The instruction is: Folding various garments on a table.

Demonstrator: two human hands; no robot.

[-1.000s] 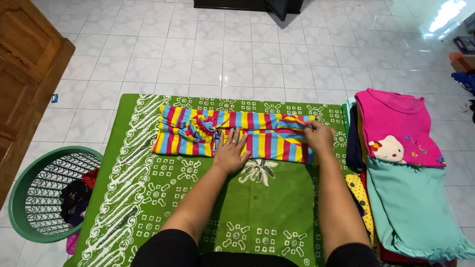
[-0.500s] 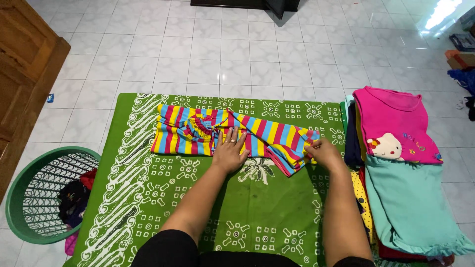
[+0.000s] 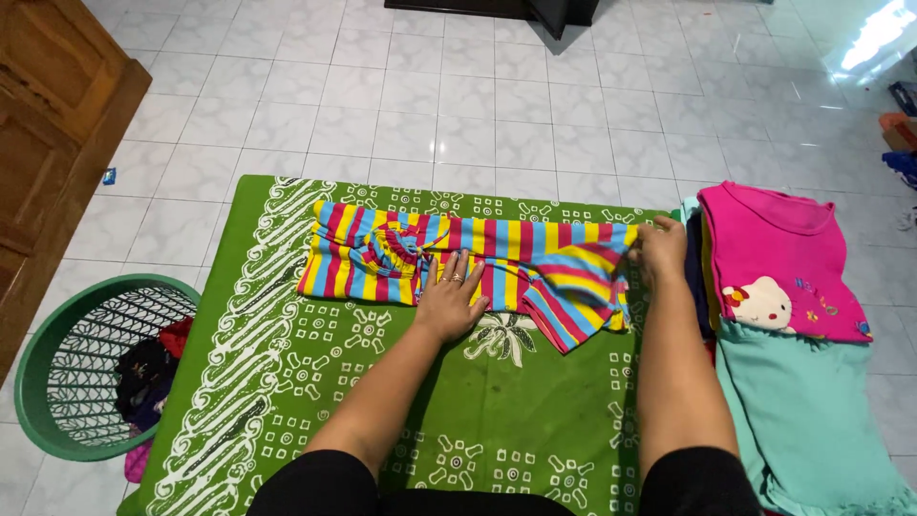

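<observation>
Fingers of the left hand (image 3: 452,298) are lying spread and flat, pressing the striped garment (image 3: 478,263) onto the green patterned cloth (image 3: 287,382) at mid frame. At lower left, a green basket (image 3: 57,420) is holding a few dark and red clothes (image 3: 153,368). At the garment's right end, the right hand (image 3: 659,250) is pinching a folded-over corner. Further right, a pink shirt (image 3: 774,253) is topping a stack of folded clothes above a teal piece (image 3: 812,420).
</observation>
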